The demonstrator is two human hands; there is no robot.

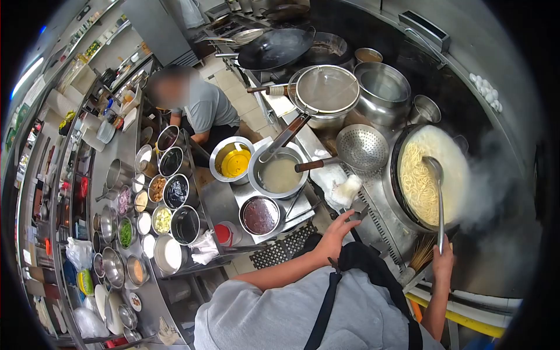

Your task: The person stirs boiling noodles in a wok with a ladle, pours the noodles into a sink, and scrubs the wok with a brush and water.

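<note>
1. Steel ladle (440, 201), count one: its bowl lies on the noodles, its long handle runs back toward me.
2. Noodles (417, 178), one mass, too many strands to count; they sit in pale, foamy liquid at the left of one large wok (397, 185). Steam (487, 186) drifts off its right side.
3. Strainers, count two: one perforated strainer (362, 147) beside the wok, one fine-mesh strainer (327, 88) farther back.
4. Pots on the low table to my left, count three: yellow-liquid pot (232, 160), cloudy-liquid pot (278, 175), dark-red-liquid pot (259, 216).
5. White cloth (347, 189), one, crumpled on the counter. Bamboo brush (423, 254), one, just beside my right wrist.
6. Right hand (443, 261): fingers closed around the ladle's handle end; forearm rises from the lower edge, hand below the wok.
7. Left hand (336, 233): nothing seen in it; fingers spread and reaching toward the counter edge near the cloth, elbow bent out. Contact with the counter: cannot tell.
8. Co-worker (210, 108), one, in grey, bent low beyond the pots.
</note>
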